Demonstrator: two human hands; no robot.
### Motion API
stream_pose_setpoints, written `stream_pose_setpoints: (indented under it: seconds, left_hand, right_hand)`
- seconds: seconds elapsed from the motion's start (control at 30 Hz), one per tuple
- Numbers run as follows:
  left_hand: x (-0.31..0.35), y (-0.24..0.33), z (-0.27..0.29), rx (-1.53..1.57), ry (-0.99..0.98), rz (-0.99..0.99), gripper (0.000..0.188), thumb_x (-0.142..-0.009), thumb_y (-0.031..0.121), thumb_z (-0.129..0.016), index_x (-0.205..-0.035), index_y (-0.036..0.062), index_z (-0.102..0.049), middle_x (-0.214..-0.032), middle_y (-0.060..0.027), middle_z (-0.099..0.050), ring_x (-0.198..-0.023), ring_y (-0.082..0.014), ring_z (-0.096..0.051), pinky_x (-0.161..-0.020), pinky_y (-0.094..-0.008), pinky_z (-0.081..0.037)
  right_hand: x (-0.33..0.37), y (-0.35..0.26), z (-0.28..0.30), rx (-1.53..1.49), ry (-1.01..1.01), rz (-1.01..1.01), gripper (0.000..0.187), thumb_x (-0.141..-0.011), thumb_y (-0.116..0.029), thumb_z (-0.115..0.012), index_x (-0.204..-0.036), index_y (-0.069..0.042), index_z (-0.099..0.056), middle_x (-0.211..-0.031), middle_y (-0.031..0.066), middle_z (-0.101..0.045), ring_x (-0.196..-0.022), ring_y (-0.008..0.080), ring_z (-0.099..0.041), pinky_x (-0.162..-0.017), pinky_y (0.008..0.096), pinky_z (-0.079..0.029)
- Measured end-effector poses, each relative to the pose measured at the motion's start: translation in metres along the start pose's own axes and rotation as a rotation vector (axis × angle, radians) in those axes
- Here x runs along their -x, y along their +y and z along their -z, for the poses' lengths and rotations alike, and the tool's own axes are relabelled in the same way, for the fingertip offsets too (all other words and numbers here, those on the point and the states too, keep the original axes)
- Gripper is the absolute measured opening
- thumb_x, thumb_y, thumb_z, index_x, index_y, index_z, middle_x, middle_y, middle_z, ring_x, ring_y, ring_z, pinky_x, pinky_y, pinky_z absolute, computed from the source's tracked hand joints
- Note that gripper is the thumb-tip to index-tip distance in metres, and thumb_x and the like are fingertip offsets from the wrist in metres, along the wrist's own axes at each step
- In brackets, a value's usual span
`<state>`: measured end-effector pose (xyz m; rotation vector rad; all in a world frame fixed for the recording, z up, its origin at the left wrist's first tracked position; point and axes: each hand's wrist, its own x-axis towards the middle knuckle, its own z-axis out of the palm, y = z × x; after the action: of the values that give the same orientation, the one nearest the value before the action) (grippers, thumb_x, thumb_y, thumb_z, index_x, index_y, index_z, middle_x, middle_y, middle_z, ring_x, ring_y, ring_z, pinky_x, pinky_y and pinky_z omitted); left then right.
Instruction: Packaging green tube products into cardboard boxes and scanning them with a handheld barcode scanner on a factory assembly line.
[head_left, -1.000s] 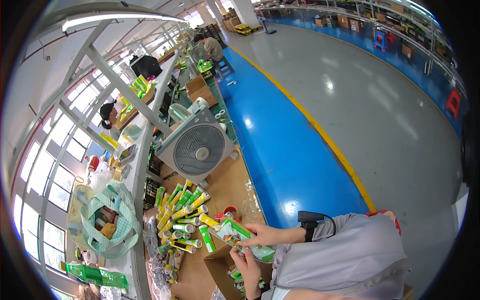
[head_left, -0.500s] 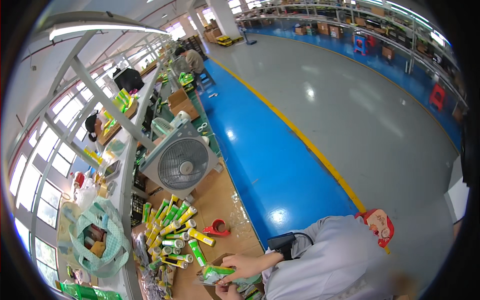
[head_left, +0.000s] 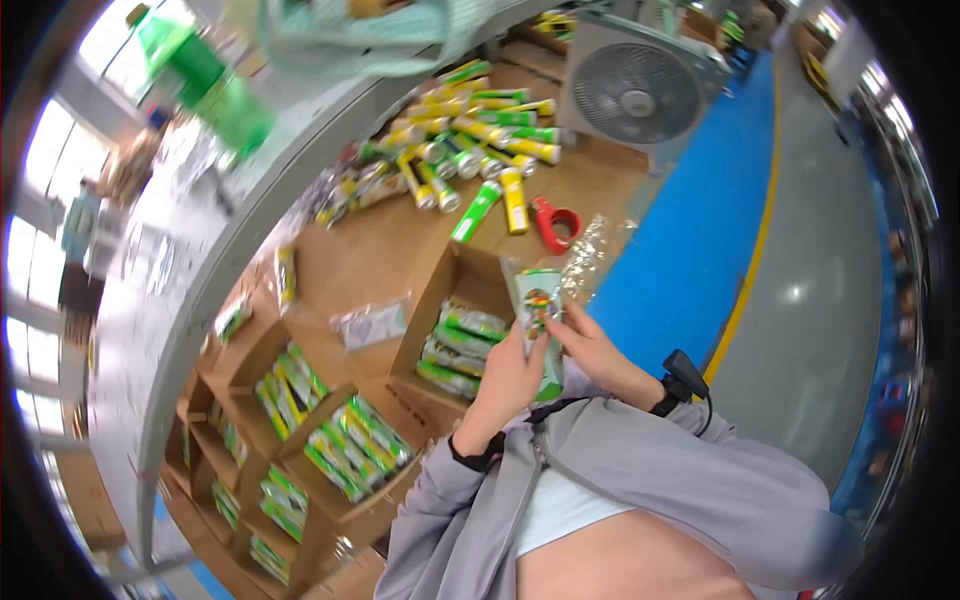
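Held above the right edge of an open cardboard box (head_left: 407, 352) is a green-and-white packet (head_left: 549, 376) with a colourful printed patch. My left hand (head_left: 512, 378) grips it from the left, thumb pressed against its face. My right hand (head_left: 592, 348) pinches it from the right, with the fingers partly hidden behind. Several green, plastic-wrapped packs (head_left: 452, 345) lie side by side in that box. Just beyond, a green tube-shaped flashlight (head_left: 477, 211) and a yellow one (head_left: 514, 200) lie on the cardboard-covered bench.
A pile of yellow and green flashlights (head_left: 470, 125) lies farther back, beside a boxed fan (head_left: 637, 85). A red tape dispenser (head_left: 556, 224) sits right of them. Several filled cartons (head_left: 345, 450) stand at the near left. A grey shelf edge (head_left: 230, 235) curves along the left.
The view has swung down and left, bringing the cartons at the near left into sight. My hands have lifted the green pack from low over the box and now hold it upright between them.
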<state>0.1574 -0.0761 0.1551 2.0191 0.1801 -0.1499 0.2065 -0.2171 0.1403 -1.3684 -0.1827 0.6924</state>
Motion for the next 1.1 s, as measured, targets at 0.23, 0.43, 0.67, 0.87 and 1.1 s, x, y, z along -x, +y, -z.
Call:
stream_pose_setpoints:
  seconds: [0.23,0.43,0.67,0.87,1.1]
  left_hand:
    - [0.036,-0.019,-0.031,-0.251,0.281,0.047,0.059,-0.087,0.012,-0.050,-0.132,-0.0160,-0.025,-0.115,-0.0322,-0.047,-0.087,-0.0411,-0.058,-0.073,-0.0431,-0.049]
    - [0.064,-0.017,-0.017,-0.097,0.399,-0.002,0.056,-0.087,0.015,-0.055,-0.133,-0.0079,-0.033,-0.132,-0.0322,-0.038,-0.103,-0.0413,-0.055,-0.089,-0.0408,-0.045]
    - [0.106,-0.071,-0.004,-0.108,0.895,0.218,0.041,-0.082,0.015,-0.064,-0.119,-0.0006,-0.051,-0.121,-0.0184,-0.052,-0.114,-0.0331,-0.049,-0.098,-0.0393,-0.039]
    - [0.121,-0.097,-0.012,-0.128,0.954,0.398,0.058,-0.082,0.021,-0.065,-0.130,-0.0010,-0.041,-0.126,-0.0217,-0.046,-0.116,-0.0348,-0.046,-0.099,-0.0408,-0.037]
    - [0.099,-0.127,-0.040,0.175,0.751,0.327,0.081,-0.084,0.020,-0.060,-0.141,-0.0084,-0.010,-0.122,-0.0321,-0.047,-0.108,-0.0409,-0.053,-0.093,-0.0430,-0.042]
  right_hand:
    - [-0.011,0.001,-0.036,0.056,-0.154,-0.247,0.050,-0.094,-0.032,-0.051,-0.132,-0.003,-0.036,-0.115,0.0078,-0.051,-0.106,0.0144,-0.051,-0.086,0.0297,-0.044]
    - [-0.075,0.018,-0.024,0.169,-0.349,-0.530,0.041,-0.095,-0.034,-0.047,-0.117,-0.001,-0.050,-0.101,0.0086,-0.060,-0.091,0.0144,-0.060,-0.078,0.0301,-0.050]
    - [-0.177,-0.012,-0.019,0.703,-0.803,-0.855,0.050,-0.088,-0.044,-0.055,-0.105,0.003,-0.054,-0.083,0.0137,-0.066,-0.066,0.0218,-0.067,-0.062,0.0337,-0.055]
    - [-0.210,0.006,-0.036,1.030,-0.944,-0.829,0.038,-0.082,-0.033,-0.061,-0.098,0.001,-0.056,-0.084,0.0092,-0.062,-0.066,0.0188,-0.062,-0.056,0.0327,-0.049]
    - [-0.227,0.058,-0.033,1.558,-0.779,-0.316,0.064,-0.081,-0.031,-0.065,-0.126,0.006,-0.038,-0.120,0.0196,-0.054,-0.105,0.0281,-0.054,-0.086,0.0366,-0.044]
